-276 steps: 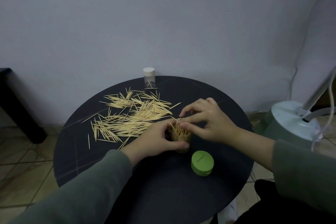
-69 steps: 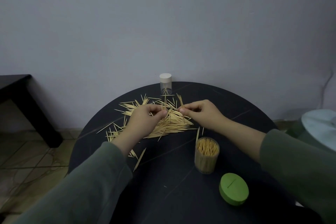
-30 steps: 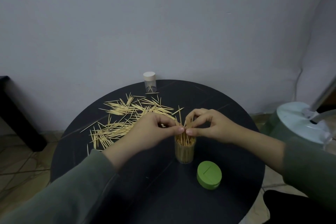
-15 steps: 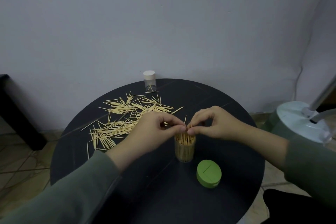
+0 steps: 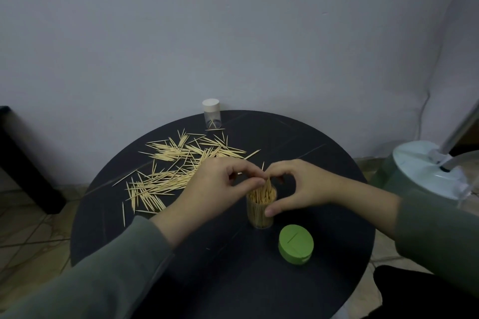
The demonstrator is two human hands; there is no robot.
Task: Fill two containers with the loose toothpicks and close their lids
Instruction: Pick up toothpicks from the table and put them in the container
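- Clear jar: stands upright on the round black table, its long axis vertical and its mouth open to the top. It is packed with toothpicks standing on end, their tips pointing up; a few rise above the rim, and one stands higher than the rest between the two hands.
- Left hand: just left of the jar's mouth. Thumb and forefinger are pressed together at the tops of the standing toothpicks; whether they pinch any cannot be told.
- Right hand: just right of the jar. The thumb lies against the jar's near side, and the curled fingers arch over its mouth, so the hand cups the jar's upper part.
- Green lid: lies flat on the table just in front of and to the right of the jar, apart from it, with a thin slot in its top face.
- Loose toothpicks: a scattered heap lying flat on the table, behind and to the left of the jar. Most point roughly left to right; some cross at angles.
- Small vial: upright at the table's far edge, well behind and left of the jar, capped in white, with a few toothpicks leaning inside.
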